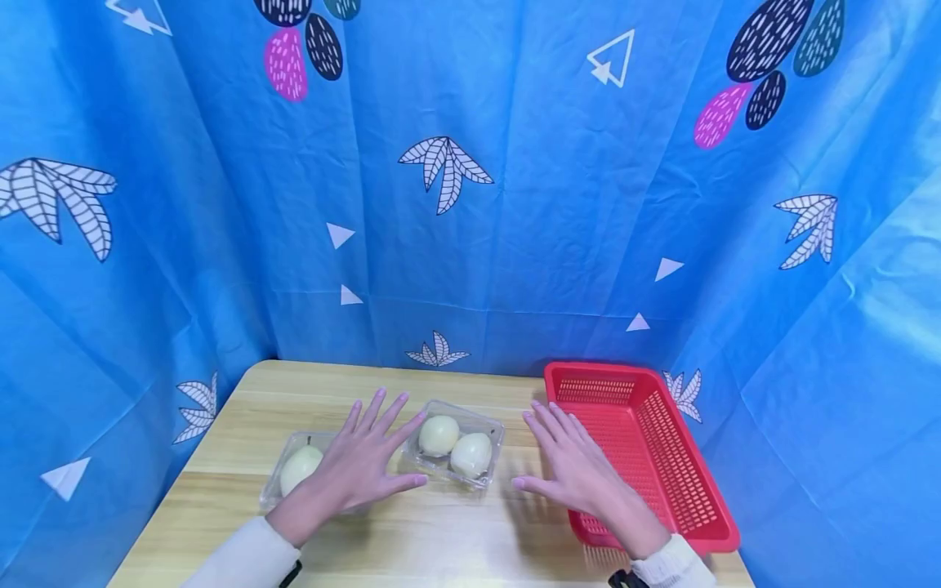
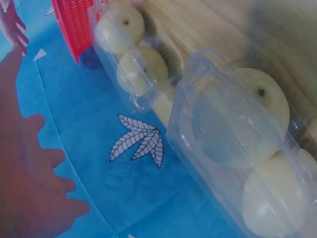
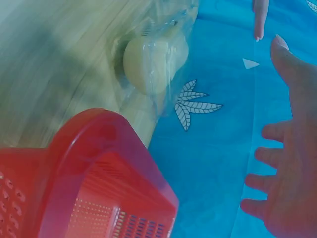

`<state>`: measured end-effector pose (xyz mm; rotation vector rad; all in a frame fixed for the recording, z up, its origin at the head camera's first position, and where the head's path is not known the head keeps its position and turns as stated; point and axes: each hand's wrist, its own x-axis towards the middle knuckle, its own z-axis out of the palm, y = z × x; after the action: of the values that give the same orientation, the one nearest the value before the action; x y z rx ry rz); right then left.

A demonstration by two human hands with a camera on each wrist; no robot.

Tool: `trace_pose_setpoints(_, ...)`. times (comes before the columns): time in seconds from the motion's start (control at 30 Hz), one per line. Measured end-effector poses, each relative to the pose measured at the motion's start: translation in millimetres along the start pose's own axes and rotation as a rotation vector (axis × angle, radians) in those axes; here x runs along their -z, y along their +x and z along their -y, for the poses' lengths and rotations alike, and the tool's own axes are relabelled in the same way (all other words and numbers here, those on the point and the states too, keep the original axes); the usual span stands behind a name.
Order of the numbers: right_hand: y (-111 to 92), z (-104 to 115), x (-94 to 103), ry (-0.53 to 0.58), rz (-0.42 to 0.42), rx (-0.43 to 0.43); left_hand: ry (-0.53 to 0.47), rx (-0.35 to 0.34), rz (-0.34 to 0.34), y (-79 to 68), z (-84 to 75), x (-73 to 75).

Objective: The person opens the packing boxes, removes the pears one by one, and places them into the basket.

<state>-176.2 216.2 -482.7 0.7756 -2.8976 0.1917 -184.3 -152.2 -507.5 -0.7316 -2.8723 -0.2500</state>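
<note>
My left hand hovers with spread fingers above the table, between two clear plastic boxes, and holds nothing. Partly under it sits the left box, where one pale yellow-green pear shows; the left wrist view shows a second pear in it. The middle box contains two pears, close to my left fingertips. My right hand, also spread and holding nothing, is over the left side of a red plastic basket. No fruit shows inside the basket.
The light wooden table carries the boxes and the basket, which stands along its right edge. A blue patterned curtain hangs behind and on both sides of the table.
</note>
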Motion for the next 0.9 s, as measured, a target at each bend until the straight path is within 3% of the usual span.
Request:
trace_pose_setpoints(0.3, 7.2, 1.4, -6.3, -0.014, 0.026, -0.002, 0.032, -0.017, -0.030, 6.3, -3.3, -3.5)
trace_pose_setpoints(0.6, 12.5, 2.1, -17.3, -0.025, 0.040, -0.035, 0.017, -0.007, -0.009, 12.8, -3.2, -9.0)
trace_pose_setpoints(0.9, 14.7, 5.2, -31.0, 0.034, 0.059, -0.069, -0.019, -0.006, -0.007, 16.3, -2.0, -18.3)
